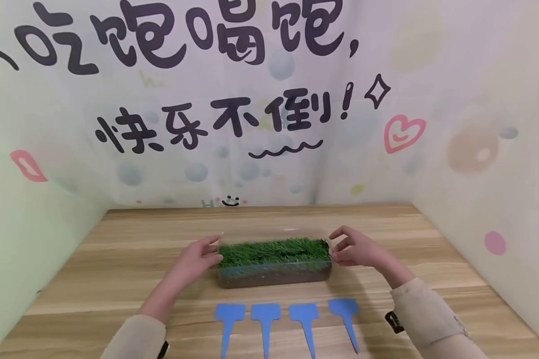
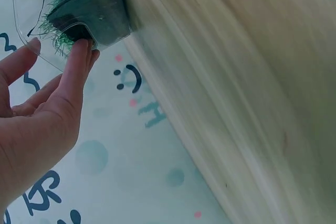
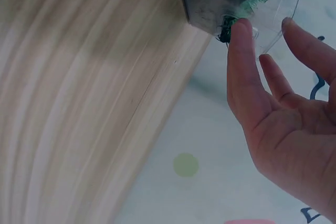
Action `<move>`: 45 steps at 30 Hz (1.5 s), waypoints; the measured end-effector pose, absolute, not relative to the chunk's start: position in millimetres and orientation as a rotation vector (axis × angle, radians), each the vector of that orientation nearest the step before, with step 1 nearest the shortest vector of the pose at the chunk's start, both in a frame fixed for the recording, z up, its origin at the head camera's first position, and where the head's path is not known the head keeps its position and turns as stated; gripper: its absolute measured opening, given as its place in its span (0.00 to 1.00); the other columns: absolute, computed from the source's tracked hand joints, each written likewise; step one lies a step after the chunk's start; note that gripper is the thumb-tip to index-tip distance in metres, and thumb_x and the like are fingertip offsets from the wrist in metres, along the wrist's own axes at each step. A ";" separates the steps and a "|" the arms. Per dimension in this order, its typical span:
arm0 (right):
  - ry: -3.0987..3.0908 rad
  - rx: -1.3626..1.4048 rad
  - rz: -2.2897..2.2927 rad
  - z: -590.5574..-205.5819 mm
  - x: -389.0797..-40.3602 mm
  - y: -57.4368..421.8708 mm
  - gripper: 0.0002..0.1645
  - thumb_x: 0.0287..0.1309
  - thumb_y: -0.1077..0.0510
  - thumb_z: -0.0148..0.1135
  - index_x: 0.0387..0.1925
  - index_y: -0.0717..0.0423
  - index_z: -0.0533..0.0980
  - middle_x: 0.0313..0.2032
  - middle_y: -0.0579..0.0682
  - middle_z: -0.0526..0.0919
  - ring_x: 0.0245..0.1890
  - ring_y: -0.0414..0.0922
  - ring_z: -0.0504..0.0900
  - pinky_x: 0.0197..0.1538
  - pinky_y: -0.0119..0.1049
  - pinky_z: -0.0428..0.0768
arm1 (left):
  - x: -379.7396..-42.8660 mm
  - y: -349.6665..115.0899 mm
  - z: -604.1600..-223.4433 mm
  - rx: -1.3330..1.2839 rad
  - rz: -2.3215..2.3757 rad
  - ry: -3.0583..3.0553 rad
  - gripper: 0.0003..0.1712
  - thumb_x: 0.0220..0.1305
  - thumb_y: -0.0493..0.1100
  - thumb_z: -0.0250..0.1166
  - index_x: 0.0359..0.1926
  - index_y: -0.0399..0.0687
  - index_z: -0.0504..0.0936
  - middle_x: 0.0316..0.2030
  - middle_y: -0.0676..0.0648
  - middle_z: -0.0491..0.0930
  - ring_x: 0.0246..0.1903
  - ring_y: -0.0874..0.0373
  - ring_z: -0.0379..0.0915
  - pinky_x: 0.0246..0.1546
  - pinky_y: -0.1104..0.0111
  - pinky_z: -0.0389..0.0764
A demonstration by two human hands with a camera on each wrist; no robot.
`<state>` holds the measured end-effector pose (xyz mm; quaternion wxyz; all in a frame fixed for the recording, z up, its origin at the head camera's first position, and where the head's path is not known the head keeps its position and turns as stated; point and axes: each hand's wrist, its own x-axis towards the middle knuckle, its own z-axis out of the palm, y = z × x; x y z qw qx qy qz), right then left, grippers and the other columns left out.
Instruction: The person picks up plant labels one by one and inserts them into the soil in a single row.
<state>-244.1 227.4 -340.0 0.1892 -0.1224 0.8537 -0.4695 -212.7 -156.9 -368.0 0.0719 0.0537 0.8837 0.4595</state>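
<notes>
A clear plastic box [image 1: 276, 279] stands on the wooden table, with dark soil-like filling below and green grass [image 1: 274, 252] on top. The left hand [image 1: 197, 257] is at the box's left end, its fingertips right at the end wall. Seen from the left wrist, a fingertip lies by a notch in the clear wall [image 2: 107, 24]. At the opposite end, the right hand [image 1: 357, 248] has its thumb and fingertips against the wall. The fingers of both hands are spread and only slightly bent. In the right wrist view, one fingertip sits by a tuft of grass [image 3: 227, 29].
Several blue T-shaped plant labels [image 1: 266, 311] lie in a row on the table [image 1: 161, 239], between the box and the near edge. A white printed cloth [image 1: 296, 169] with black lettering hangs behind the table, and pale walls [image 1: 489, 199] flank it.
</notes>
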 end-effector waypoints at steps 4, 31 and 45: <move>2.353 -0.362 -1.345 -340.4 -239.4 236.0 0.29 0.66 0.69 0.57 0.62 0.73 0.57 0.42 0.60 0.78 0.40 0.44 0.83 0.47 0.40 0.86 | -214.1 -155.1 -368.8 0.169 1.504 2.560 0.33 0.72 0.36 0.58 0.74 0.35 0.60 0.67 0.26 0.66 0.67 0.33 0.66 0.58 0.52 0.80; 2.282 -0.366 -1.419 -351.5 -233.5 237.4 0.28 0.72 0.69 0.47 0.67 0.71 0.49 0.49 0.68 0.74 0.45 0.48 0.81 0.54 0.48 0.84 | -217.8 -155.8 -362.7 0.113 1.590 2.444 0.37 0.69 0.33 0.60 0.75 0.37 0.58 0.67 0.26 0.64 0.63 0.33 0.69 0.57 0.53 0.81; 2.287 -0.346 -1.404 -354.8 -233.5 245.4 0.29 0.71 0.69 0.48 0.66 0.70 0.49 0.47 0.67 0.74 0.42 0.48 0.80 0.53 0.48 0.84 | -249.7 -147.6 -378.6 0.229 1.719 2.301 0.25 0.77 0.36 0.47 0.72 0.36 0.64 0.70 0.35 0.67 0.72 0.37 0.58 0.72 0.44 0.61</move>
